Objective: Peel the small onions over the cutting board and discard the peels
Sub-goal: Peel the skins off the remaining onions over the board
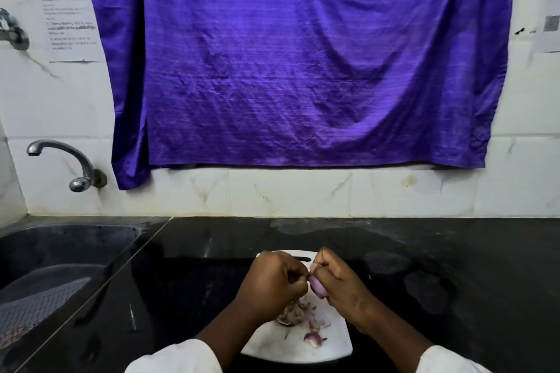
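Note:
A white cutting board (336, 345) lies on the black counter near the front edge. Above it, my right hand (342, 285) grips a small pale purple onion (318, 286). My left hand (272, 281) is curled, and its fingertips pinch at the onion's left end, where a bit of skin shows. On the board below lie loose onion peels (292, 313) in a small heap and a purple peel piece (313, 338) nearer the front.
A dark sink (60, 251) with a perforated tray (39, 303) in it sits at the left, under a metal tap (69, 160). A purple cloth (303, 70) hangs on the tiled wall behind. The black counter (439, 266) stretches to the right.

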